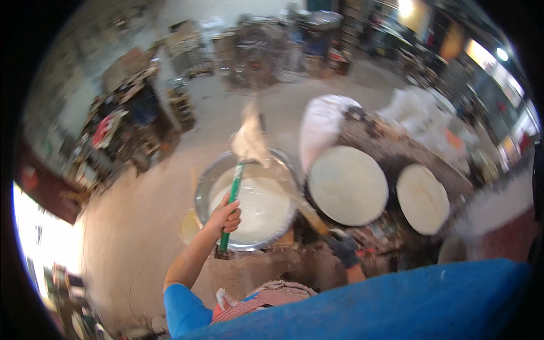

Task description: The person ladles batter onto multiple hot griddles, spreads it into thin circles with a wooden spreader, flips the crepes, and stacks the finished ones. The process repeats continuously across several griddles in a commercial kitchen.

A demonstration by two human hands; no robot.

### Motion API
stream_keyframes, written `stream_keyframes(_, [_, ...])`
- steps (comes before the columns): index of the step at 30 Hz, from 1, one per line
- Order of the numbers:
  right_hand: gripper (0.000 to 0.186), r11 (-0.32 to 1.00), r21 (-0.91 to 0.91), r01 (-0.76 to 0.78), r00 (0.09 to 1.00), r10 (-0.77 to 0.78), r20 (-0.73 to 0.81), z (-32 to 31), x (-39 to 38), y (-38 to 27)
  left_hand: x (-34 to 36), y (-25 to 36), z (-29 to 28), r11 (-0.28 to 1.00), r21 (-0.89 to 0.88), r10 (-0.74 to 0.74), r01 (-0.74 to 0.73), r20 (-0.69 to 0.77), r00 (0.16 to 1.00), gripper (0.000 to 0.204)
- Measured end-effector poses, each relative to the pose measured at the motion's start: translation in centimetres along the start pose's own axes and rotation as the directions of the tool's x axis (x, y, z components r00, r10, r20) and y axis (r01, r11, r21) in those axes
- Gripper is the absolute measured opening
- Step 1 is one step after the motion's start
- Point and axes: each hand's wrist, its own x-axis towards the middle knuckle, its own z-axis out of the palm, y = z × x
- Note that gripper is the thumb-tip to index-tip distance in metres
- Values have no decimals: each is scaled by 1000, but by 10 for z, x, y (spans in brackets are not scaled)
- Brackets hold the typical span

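Observation:
My left hand [224,215] grips a green stick [236,181] upright over a wide metal basin [207,209] holding pale creamy liquid. A blurred beige piece [249,139], perhaps cloth or a flat head, is at the stick's upper end. My gloved right hand [343,249] is low beside the basin, near the lower end of a blurred tan stick [311,218]; motion hides whether its fingers hold it. Right of the basin lie two round griddles, each covered with a pale layer: a larger one [347,185] and a smaller one [422,198].
A white sack [320,122] stands behind the larger griddle, with pale plastic bundles [419,119] on the ledge to its right. Clutter [130,113] lines the left wall, and more piled items [255,48] stand along the back wall. A bright opening is at left.

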Motion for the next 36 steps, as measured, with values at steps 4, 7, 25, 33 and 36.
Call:
stream_keyframes(4, [36, 970, -170, -175, 984, 166, -67, 5, -52, 29, 38, -6, 23, 577, -666, -606, 473, 39, 794, 21])
stream_keyframes(7, [41, 929, -302, -213, 963, 148, -224, -23, -109, 49, 54, -14, 70, 734, -355, -579, 579, 117, 807, 18])
stream_keyframes(25, [35, 516, -64, -854, 294, 378, -878, -166, -585, 235, 124, -464, 531, -176, 31, -648, 984, 749, -139, 37])
stream_keyframes(33, [37, 651, 211, -729, -98, 205, -974, -311, -584, 258, 177, -560, 742, 577, 720, -816, 385, 505, 279, 24])
stream_keyframes(36, [38, 615, 91, -783, 38, 193, -981, -357, -528, 276, 188, -610, 782, 561, 823, -733, 87, 445, 515, 44])
